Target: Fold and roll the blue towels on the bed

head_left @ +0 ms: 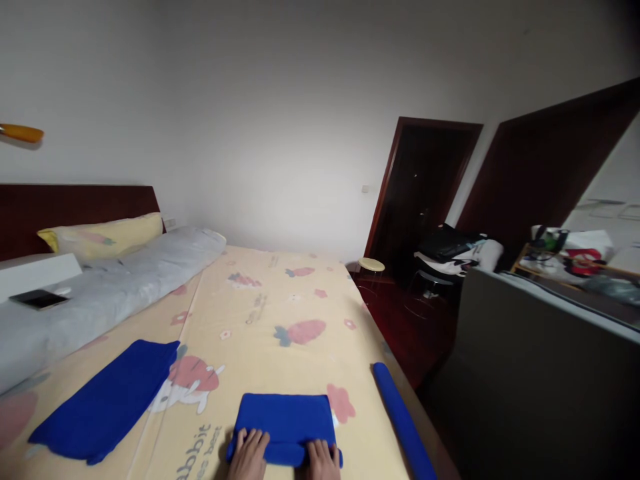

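A folded blue cloth (pixel 285 415) lies on the bed in front of me, its near edge rolled into a thick tube. My left hand (pixel 250 455) curls over the left end of that roll, and my right hand (pixel 323 459) over the right end. Both thumbs are hidden. To the left, a second blue cloth (pixel 107 400) is spread flat in a long rectangle. Along the bed's right edge rests a tightly rolled blue cloth (pixel 404 420).
The bed sheet (pixel 300 360) has rabbit and carrot prints. A grey quilt (pixel 165 267), a pillow (pixel 110 237) and a dark tablet-like device (pixel 39 299) are by the headboard. A round stool (pixel 371 265) stands beyond the bed; a dark cabinet (pixel 530 373) is at right.
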### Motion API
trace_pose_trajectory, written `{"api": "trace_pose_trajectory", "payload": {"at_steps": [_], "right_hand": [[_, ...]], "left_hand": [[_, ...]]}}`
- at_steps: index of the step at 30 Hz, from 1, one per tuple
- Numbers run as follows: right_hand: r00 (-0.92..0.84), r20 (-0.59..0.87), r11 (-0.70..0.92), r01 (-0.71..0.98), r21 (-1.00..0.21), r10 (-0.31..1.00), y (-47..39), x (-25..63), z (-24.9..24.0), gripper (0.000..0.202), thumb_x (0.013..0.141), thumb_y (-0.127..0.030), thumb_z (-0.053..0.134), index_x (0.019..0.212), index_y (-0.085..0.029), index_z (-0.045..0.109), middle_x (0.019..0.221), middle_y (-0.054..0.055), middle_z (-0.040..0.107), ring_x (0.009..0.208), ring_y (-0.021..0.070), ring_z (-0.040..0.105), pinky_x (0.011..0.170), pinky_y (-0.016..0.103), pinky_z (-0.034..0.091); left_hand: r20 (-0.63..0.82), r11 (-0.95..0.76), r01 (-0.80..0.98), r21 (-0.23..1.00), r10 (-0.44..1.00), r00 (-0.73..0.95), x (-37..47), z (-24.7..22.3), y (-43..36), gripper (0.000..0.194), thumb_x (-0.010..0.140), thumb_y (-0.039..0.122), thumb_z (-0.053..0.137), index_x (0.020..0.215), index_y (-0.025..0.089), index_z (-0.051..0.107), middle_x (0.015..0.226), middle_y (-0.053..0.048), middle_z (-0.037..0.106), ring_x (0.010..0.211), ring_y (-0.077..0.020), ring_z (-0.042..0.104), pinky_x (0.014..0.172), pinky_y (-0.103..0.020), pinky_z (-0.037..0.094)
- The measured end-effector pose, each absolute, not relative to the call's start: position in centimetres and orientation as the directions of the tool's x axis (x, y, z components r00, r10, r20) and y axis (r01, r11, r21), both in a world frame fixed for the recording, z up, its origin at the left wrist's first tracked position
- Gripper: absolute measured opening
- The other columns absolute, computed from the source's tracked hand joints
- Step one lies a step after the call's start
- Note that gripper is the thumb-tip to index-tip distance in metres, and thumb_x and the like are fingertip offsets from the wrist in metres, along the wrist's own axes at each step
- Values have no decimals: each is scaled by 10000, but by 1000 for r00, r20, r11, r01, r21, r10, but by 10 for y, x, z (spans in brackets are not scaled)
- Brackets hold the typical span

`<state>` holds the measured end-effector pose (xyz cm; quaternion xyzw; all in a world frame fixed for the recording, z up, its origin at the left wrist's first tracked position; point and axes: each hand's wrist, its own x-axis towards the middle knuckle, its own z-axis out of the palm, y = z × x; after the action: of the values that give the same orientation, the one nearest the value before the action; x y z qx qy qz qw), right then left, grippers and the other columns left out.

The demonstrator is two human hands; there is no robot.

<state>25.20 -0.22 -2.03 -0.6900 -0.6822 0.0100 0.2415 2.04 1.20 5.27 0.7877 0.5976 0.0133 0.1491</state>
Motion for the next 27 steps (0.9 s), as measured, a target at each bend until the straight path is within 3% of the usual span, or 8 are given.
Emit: {"api": "trace_pose_trajectory", "payload": {"at_steps": [5,8,11,14,19,24,27], "right_hand": [[124,292,-19,941,-338,948,18,242,2,479,692,-325,604,1159,-245,669,1276,142,636,1208,394,549,1044,576,362],[-47,368,180,925,-335,929,26,231,0,462,756,-307,548,1209,-313,641,1310,53,629,1214,319,570,1049,495,407],[-252,383,387,861,-329,889,28,219,-1,464,831,-280,480,1281,-329,584,1303,-3,634,1198,238,591,1040,395,439],[-345,356,458,832,-312,869,25,216,2,467,898,-352,455,1362,-314,502,1365,-1,577,1248,225,553,1067,401,428],[-214,344,333,881,-336,914,23,241,17,446,958,-464,363,1345,-307,522,1385,9,549,1303,244,499,1112,471,386],[-17,203,88,933,-348,979,35,266,41,519,940,-551,367,1339,-264,536,1423,60,497,1347,302,434,1104,559,371],[-12,172,71,939,-337,985,42,255,47,524,939,-477,384,1361,-194,512,1458,105,438,1381,302,377,1137,548,320]], "left_hand": [[-144,-186,960,210,965,218,36,53,36,669,791,100,331,1453,178,387,1503,-79,463,1425,-239,334,1212,-500,138],[-131,-217,953,210,960,247,44,54,41,691,778,63,311,1451,199,392,1535,-78,409,1441,-236,303,1208,-509,160],[-106,-415,866,280,883,457,52,53,37,756,759,67,362,1477,300,322,1558,10,359,1433,-188,319,1216,-418,211],[-25,-547,771,327,810,585,51,49,31,737,827,175,418,1500,367,186,1572,58,286,1426,-197,336,1213,-404,248],[13,-471,825,312,870,492,22,55,30,547,958,464,290,1490,377,194,1566,53,288,1439,-217,308,1197,-445,270],[-89,-188,971,146,975,202,10,79,42,526,959,383,240,1473,283,288,1581,-23,253,1461,-247,240,1155,-548,264],[-75,-106,990,95,991,114,25,80,48,532,936,283,271,1464,235,311,1571,-71,271,1461,-270,236,1162,-609,194]]}}
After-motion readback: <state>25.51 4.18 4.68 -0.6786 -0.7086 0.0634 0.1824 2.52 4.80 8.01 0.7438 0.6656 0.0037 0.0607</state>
